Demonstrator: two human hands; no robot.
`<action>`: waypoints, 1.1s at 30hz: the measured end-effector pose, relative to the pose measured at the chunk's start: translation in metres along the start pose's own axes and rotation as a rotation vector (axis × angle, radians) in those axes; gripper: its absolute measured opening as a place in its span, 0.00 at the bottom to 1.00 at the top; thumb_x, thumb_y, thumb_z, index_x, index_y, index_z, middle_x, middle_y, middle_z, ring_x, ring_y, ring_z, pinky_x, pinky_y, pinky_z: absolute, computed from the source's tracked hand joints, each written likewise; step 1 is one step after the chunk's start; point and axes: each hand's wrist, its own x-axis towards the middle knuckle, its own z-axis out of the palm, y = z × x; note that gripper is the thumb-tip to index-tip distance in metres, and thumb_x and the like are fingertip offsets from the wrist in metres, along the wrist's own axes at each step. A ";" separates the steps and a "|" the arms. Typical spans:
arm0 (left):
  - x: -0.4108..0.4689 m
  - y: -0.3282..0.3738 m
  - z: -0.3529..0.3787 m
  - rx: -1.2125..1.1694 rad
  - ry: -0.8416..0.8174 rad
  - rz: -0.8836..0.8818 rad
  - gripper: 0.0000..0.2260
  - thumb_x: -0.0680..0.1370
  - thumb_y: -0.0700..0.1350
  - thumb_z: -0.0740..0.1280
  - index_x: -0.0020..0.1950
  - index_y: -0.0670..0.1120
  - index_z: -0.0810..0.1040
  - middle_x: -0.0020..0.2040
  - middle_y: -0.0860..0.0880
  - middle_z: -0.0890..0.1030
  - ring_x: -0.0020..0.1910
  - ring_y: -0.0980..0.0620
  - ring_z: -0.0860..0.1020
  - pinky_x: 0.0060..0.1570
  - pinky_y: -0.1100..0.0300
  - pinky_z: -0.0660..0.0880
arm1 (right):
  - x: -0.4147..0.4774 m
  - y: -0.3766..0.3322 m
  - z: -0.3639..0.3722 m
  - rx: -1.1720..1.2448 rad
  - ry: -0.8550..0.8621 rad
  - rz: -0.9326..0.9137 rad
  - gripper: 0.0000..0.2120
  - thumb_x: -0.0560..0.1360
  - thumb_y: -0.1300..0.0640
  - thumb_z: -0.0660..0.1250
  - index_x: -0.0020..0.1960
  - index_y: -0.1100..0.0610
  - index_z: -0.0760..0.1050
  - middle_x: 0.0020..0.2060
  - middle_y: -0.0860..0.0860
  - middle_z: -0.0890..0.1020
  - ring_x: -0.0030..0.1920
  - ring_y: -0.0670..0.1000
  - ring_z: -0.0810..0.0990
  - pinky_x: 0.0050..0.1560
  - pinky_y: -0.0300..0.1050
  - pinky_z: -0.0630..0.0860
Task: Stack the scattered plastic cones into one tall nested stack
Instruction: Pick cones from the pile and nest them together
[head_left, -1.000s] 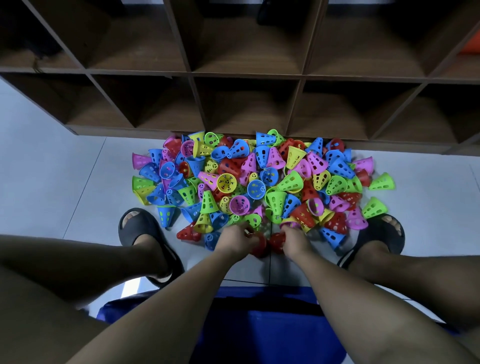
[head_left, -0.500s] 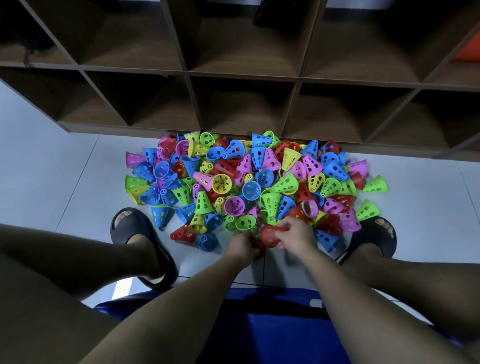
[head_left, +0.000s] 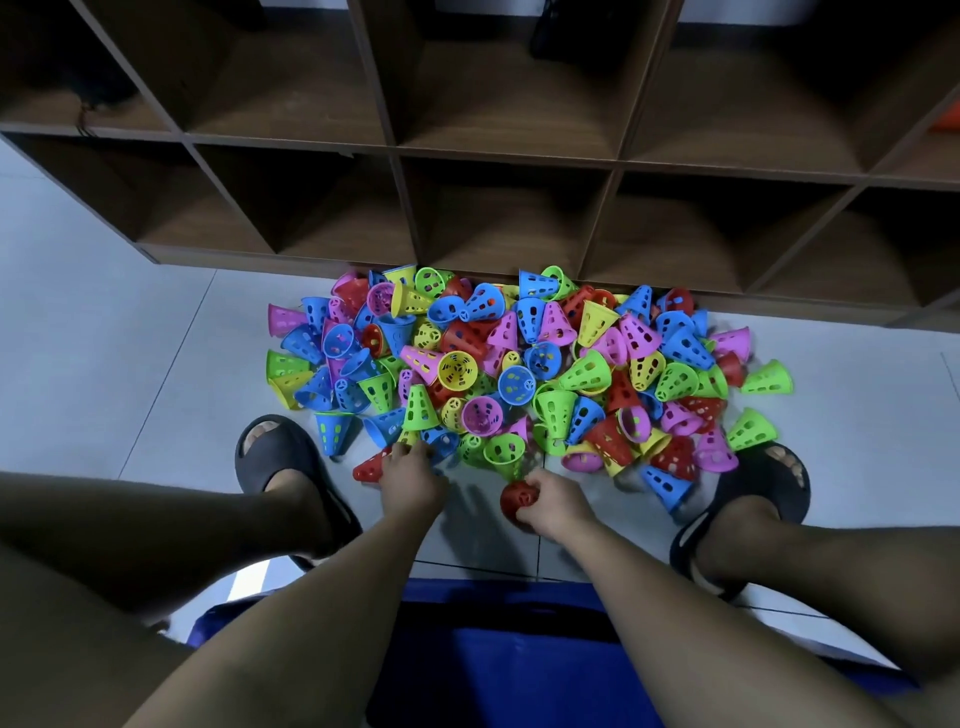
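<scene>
now the right hand (head_left: 553, 501) is gripping a red perforated plastic cone (head_left: 518, 500) beside the heap of multicoloured plastic cones (head_left: 587, 371) on the grey tiled floor (head_left: 130, 364), before the brown wooden cubby shelf (head_left: 400, 156). the left hand (head_left: 413, 475) is touching the heap's near edge; whether it is holding anything i cannot tell. one upper cubby is holding a dark object (head_left: 571, 41).
</scene>
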 end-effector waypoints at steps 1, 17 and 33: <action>0.001 -0.002 0.000 -0.011 -0.003 -0.020 0.22 0.74 0.44 0.73 0.68 0.51 0.78 0.67 0.44 0.74 0.65 0.40 0.74 0.62 0.43 0.79 | 0.001 0.002 0.002 0.035 -0.018 0.040 0.21 0.71 0.55 0.76 0.63 0.50 0.78 0.56 0.54 0.84 0.54 0.57 0.83 0.51 0.48 0.84; 0.014 -0.026 0.017 0.100 -0.160 0.026 0.15 0.83 0.37 0.65 0.68 0.47 0.80 0.59 0.41 0.82 0.47 0.47 0.78 0.43 0.56 0.76 | 0.030 -0.012 0.003 -0.007 0.047 -0.077 0.24 0.80 0.61 0.63 0.73 0.44 0.71 0.61 0.52 0.82 0.58 0.56 0.81 0.57 0.52 0.81; -0.005 -0.007 0.026 0.071 -0.262 0.127 0.33 0.75 0.45 0.77 0.78 0.55 0.70 0.72 0.44 0.77 0.62 0.44 0.81 0.58 0.51 0.80 | 0.041 -0.012 -0.013 0.025 0.178 -0.081 0.17 0.76 0.67 0.67 0.56 0.48 0.83 0.49 0.48 0.85 0.52 0.54 0.84 0.50 0.47 0.82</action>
